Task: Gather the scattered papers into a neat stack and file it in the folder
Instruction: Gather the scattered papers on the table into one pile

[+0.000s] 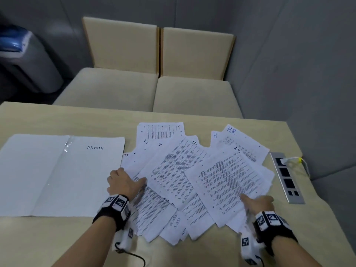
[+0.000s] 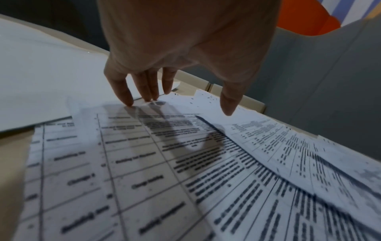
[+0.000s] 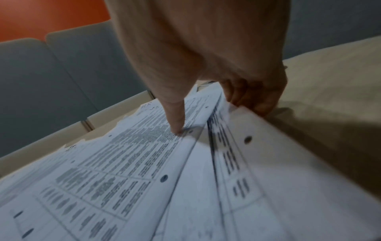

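Several printed papers (image 1: 183, 170) lie fanned out across the middle and right of the beige table (image 1: 57, 237). An open white folder (image 1: 57, 176) marked ADMIN lies flat to their left. My left hand (image 1: 125, 182) rests on the left edge of the spread. In the left wrist view its fingers (image 2: 125, 94) are straight, and their tips touch the top sheets (image 2: 164, 163). My right hand (image 1: 258, 203) holds the right edge of the papers (image 3: 144, 163). Its thumb (image 3: 175, 117) presses on top, and its fingers (image 3: 257, 101) curl under the sheets.
A metal socket strip (image 1: 287, 178) is set into the table right of the papers, with a white cable (image 1: 299, 159) plugged in. Two beige chairs (image 1: 134, 83) stand behind the table. There is a grey bin (image 1: 25, 54) at far left and a grey wall at right.
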Tool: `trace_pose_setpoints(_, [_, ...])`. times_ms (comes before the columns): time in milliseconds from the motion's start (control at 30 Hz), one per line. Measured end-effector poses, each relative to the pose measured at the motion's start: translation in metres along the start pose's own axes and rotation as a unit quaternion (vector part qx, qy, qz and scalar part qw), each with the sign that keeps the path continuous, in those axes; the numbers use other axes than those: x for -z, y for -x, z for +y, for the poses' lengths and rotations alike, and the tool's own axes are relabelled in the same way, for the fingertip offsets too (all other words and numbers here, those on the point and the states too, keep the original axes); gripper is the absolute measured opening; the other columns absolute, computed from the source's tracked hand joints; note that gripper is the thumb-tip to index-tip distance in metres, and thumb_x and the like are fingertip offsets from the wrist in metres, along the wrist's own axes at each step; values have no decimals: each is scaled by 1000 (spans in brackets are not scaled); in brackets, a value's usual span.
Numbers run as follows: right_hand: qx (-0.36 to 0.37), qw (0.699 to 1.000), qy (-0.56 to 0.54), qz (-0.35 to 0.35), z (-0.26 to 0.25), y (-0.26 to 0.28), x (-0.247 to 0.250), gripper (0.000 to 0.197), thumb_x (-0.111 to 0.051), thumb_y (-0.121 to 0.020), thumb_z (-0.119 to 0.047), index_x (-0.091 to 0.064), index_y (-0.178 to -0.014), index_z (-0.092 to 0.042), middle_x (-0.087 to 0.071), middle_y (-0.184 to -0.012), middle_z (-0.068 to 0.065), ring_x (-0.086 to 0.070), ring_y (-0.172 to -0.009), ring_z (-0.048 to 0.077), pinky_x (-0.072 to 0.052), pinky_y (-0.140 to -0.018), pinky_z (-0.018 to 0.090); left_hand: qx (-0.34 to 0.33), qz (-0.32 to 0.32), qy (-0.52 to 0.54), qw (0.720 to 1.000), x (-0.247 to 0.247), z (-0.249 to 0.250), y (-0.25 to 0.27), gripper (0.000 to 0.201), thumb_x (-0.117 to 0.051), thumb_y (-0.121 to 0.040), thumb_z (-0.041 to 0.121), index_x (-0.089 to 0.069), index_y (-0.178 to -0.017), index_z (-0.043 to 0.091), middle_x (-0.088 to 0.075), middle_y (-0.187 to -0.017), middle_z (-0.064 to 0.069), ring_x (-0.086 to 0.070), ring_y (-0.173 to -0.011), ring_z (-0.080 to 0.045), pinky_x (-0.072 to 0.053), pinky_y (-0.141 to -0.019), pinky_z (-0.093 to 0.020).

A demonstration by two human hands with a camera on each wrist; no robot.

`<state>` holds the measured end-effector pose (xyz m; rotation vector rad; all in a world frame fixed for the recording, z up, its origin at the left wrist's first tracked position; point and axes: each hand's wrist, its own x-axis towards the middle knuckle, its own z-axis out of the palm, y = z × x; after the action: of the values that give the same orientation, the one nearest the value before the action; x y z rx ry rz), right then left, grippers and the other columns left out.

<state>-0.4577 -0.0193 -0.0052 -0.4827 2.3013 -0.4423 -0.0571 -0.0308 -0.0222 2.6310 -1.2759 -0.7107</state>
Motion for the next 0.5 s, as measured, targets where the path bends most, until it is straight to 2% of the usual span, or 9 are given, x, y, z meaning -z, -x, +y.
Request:
trace_pose_setpoints(67, [11, 998, -57, -37, 5, -12, -10, 85, -93, -62, -25, -41, -125, 0, -63, -103, 15, -62, -87, 30, -55, -81, 39, -15, -7, -19, 1000, -5, -2, -2, 97, -71, -71, 63, -38, -137, -1, -42, -136, -21, -41, -126, -40, -42, -100, -49])
trace_pose_setpoints(167, [41, 994, -76, -66, 47, -103, -44, 114, -95, -28, -46, -53, -130, -17, -69, -126, 11, -70, -102, 37, -57, -86, 61, -40, -45, 21, 998, -10, -2, -7, 100, -73, -67, 66, -40, -134, 0, -50, -132, -21, -49, -122, -39, -46, -100, -47])
trace_pose_setpoints(200, [35, 991, -95, -87, 42, -102, -48, 112, -93, -31, -47, -55, -131, -17, -68, -128, 11, -69, -105, 39, -57, -86, 62, -47, -61, 36, 996, -11, 1, -7, 100, -74, -65, 68, -42, -133, 3, -53, -129, -19, -53, -119, -37, -48, -98, -48])
trace_pose_setpoints(233, [30, 991, -86, -97, 20, -61, -41, 99, -92, -43, -44, -57, -130, -13, -68, -127, 12, -67, -107, 39, -55, -90, 62, -54, -78, 41, 995, -11, 5, -5, 98, -73, -63, 70, -44, -131, 6, -56, -126, -16, -56, -116, -35, -50, -96, -49])
trace_pose_setpoints(267, [40, 989, -98, -101, -6, -11, -32, 79, -90, -59, -37, -59, -125, -7, -68, -125, 11, -65, -109, 38, -53, -95, 58, -66, -93, 32, 993, -10, 10, -4, 94, -71, -63, 72, -47, -130, 11, -57, -124, -13, -57, -114, -33, -50, -95, -49])
trace_pose_setpoints(300, [44, 987, -110, -110, -16, 4, -29, 59, -87, -72, -28, -59, -118, -4, -67, -120, 9, -62, -109, 34, -50, -99, 51, -76, -105, 10, 991, -9, 14, -2, 90, -68, -64, 74, -49, -129, 15, -57, -124, -11, -57, -114, -31, -50, -94, -49])
trace_pose_setpoints(333, [47, 984, -115, -132, -25, 22, -27, 49, -87, -76, -21, -58, -112, -4, -65, -115, 8, -60, -108, 31, -47, -99, 45, -88, -116, -19, 989, -8, 19, 0, 86, -65, -66, 75, -52, -129, 18, -56, -125, -11, -55, -116, -31, -49, -94, -48])
trace_pose_setpoints(433, [38, 975, -115, -185, -27, 22, -31, 85, -97, -48, -28, -64, -121, -2, -72, -117, 13, -68, -107, 34, -50, -100, 54, -111, -151, -67, 980, -3, 28, 0, 76, -64, -71, 71, -57, -126, 19, -52, -126, -11, -50, -119, -31, -48, -93, -46])
trace_pose_setpoints(500, [46, 968, -152, -194, -23, 19, -35, 58, -86, -72, -10, -65, -124, -2, -75, -110, 16, -72, -99, 34, -56, -93, 54, -130, -182, -32, 974, -4, 29, -4, 64, -70, -74, 57, -59, -119, 12, -57, -121, -13, -56, -110, -31, -52, -90, -43])
